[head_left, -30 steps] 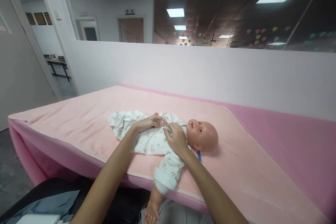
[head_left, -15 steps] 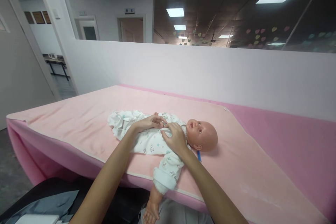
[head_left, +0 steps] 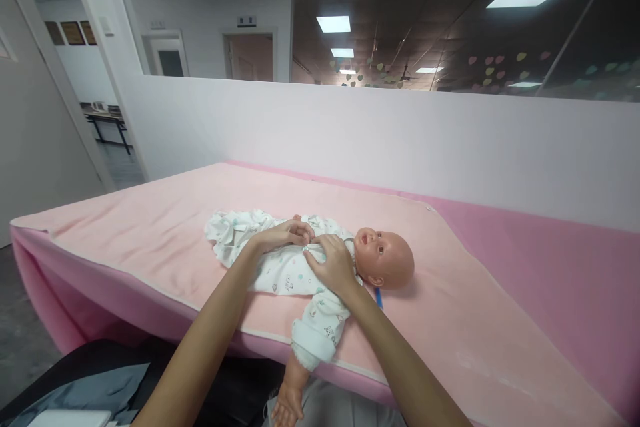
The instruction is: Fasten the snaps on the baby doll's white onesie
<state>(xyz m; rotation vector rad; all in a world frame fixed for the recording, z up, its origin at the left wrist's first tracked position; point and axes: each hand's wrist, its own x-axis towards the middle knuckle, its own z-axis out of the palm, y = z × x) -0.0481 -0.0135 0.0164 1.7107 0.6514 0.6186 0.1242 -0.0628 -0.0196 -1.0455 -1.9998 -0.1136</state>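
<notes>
A baby doll (head_left: pixel 393 259) lies on its back across the table, its bald head on the right. It wears a white romper (head_left: pixel 287 277) with small printed figures. My left hand (head_left: pixel 286 235) rests over the doll's belly, fingers curled closed at the romper's front. Beside it, my right hand (head_left: pixel 334 263) lies on the chest with thumb and fingers pinching the same front edge. Both sets of fingertips nearly meet there, and a small fastener seems to show between them. The doll's near arm (head_left: pixel 290 390) hangs over the table's front edge.
A peach blanket (head_left: pixel 150 233) covers the pink tabletop (head_left: pixel 565 247). A blue strip (head_left: pixel 379 297) pokes out beneath the doll's neck. Behind stands a white half wall (head_left: pixel 375 140) with glass above. A dark seat with a white object (head_left: pixel 70 418) is at lower left.
My fingertips have shifted slightly at the romper's front, the right thumb moving a little left. The doll lies as before.
</notes>
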